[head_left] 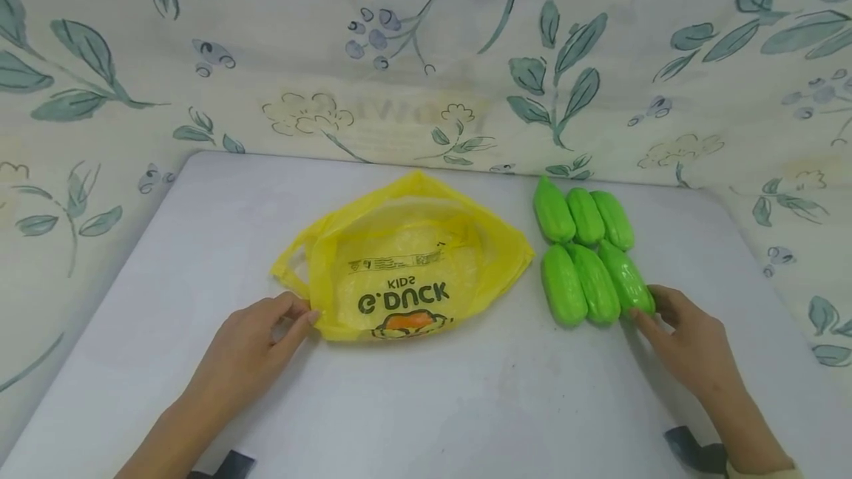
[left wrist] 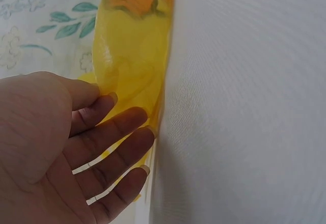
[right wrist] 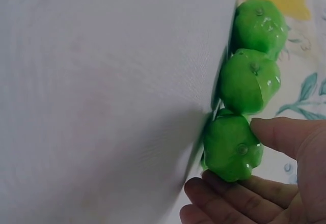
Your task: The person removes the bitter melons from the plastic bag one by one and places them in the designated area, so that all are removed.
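A yellow plastic bag (head_left: 399, 279) lies with its mouth spread wide, its printed "KIDS" and duck lettering upside down in the head view. My left hand (head_left: 262, 335) pinches the bag's near left corner between thumb and index finger; in the left wrist view the other fingers fan out beside the yellow plastic (left wrist: 133, 51). To the right lie glossy, ridged, bright green cucumber-shaped vegetables in two rows of three. My right hand (head_left: 688, 342) grips the near end of the front right green vegetable (head_left: 624, 276), thumb on one side, fingers on the other (right wrist: 232, 145).
Beside the held one lie the front middle green vegetable (head_left: 594, 283) and the front left one (head_left: 563, 285); the back row (head_left: 586, 216) touches them. A white table (head_left: 466, 398) carries everything. Leaf-patterned cloth (head_left: 399, 94) rises behind its far edge.
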Motion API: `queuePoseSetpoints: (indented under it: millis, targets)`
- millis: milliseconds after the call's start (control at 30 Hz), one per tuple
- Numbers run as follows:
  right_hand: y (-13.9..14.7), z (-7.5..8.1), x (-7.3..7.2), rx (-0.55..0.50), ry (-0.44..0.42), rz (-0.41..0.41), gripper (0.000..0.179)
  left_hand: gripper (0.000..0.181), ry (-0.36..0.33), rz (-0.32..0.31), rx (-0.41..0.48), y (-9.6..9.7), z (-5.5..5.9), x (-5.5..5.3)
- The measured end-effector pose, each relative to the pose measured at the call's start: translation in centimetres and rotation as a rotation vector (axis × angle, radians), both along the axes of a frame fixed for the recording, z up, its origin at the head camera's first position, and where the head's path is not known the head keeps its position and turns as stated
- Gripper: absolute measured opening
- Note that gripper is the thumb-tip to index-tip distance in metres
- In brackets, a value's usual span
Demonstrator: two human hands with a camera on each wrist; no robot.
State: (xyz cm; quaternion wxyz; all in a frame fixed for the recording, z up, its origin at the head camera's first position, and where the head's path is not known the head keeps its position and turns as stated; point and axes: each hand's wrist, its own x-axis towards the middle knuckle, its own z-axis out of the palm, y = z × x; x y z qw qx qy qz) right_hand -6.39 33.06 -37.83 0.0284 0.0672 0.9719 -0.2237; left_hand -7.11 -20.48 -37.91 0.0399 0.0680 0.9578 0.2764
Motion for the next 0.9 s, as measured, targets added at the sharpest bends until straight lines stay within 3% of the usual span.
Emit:
queuePoseSetpoints:
  millis: [367, 900]
  targets:
    - [0.03, 0.18, -0.1, 0.001, 0.018, 0.028, 0.064, 0.011, 0.04, -0.013, 0.017, -0.03, -0.08, 0.07]
    - [0.12, 0.34, -0.03, 0.001, 0.011, 0.038, 0.068, 0.01, 0.029, -0.004, 0.018, 0.15, 0.15, 0.12]
